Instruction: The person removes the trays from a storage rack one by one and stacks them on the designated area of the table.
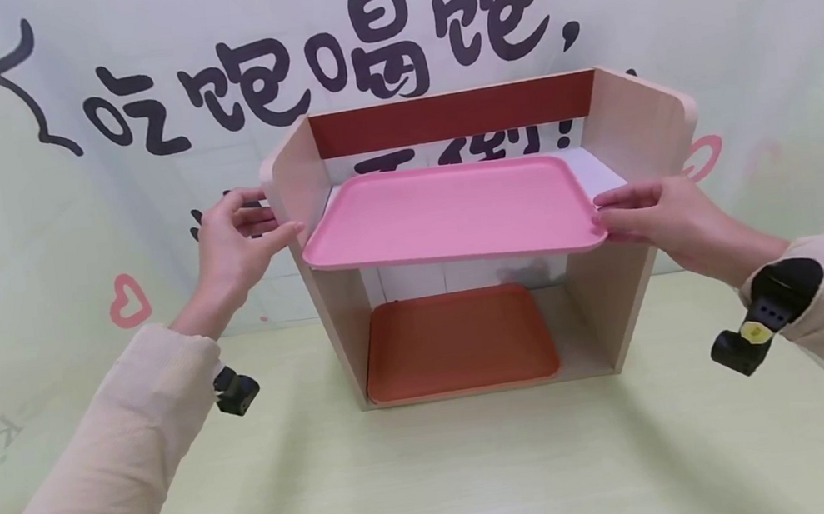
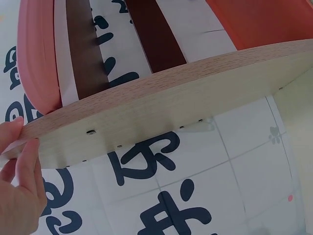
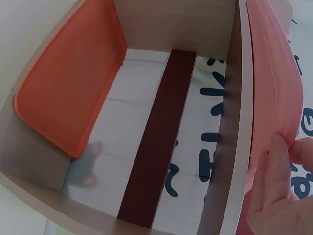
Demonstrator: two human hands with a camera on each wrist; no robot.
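A pink tray (image 1: 452, 211) lies on the upper board of a small wooden shelf unit (image 1: 649, 111), its front edge towards me. My right hand (image 1: 680, 220) pinches the tray's right rim near the front corner; in the right wrist view its fingers (image 3: 279, 166) lie along the pink side. My left hand (image 1: 233, 242) grips the front edge of the unit's left side panel (image 2: 161, 90), thumb on the front near the tray's left corner and fingers around the outside. On the lower board rests an orange tray (image 1: 459, 342).
The unit stands on a pale table (image 1: 450, 471) against a white cloth backdrop (image 1: 155, 33) printed with large dark characters and pink hearts. A dark red strip (image 1: 453, 114) crosses the unit's back at the top.
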